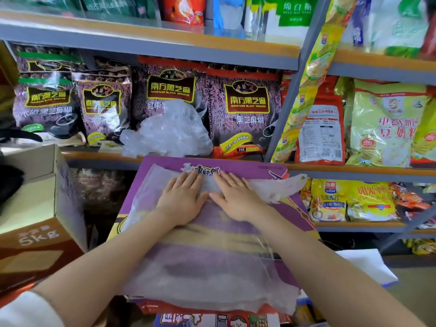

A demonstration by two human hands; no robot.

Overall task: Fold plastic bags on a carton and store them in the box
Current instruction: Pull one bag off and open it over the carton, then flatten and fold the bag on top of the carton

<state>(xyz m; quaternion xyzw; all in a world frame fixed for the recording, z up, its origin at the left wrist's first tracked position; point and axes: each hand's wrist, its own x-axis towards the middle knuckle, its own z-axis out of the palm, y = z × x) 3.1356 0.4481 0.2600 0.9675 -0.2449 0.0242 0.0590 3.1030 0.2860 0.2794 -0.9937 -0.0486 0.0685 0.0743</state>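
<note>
- Two hands lie flat, side by side, on a clear plastic bag (207, 263) spread over a purple carton (238, 165); the list runs from the left edge of the view to the right.
- At the far left stands an open cardboard box (47, 223), brown and white, printed "5kg", just beside the carton's left edge; something black (10, 182) hangs over its left side.
- Behind the box, on the shelf (99, 156), stand dark packets of black sesame paste (47, 107) in a row.
- A crumpled heap of clear plastic bags (169, 133) sits on that shelf, just beyond the carton's far edge, and hides the lower part of a sesame packet.
- The left hand (181, 199) has straight fingers spread wide and presses the bag near the carton's far edge, holding nothing.
- The right hand (236, 199) lies the same way, fingers straight and pressing, its thumb almost touching the left thumb.
- The bag covers most of the carton top; its near edge hangs over the carton's near edge, and a handle end (287, 185) trails past the far right corner.
- A grey shelf upright (290, 100) rises right of the sesame packets.
- Right of it stand red and yellow-green food packets (387, 123), with yellow oat bags (351, 199) on the shelf below.
</note>
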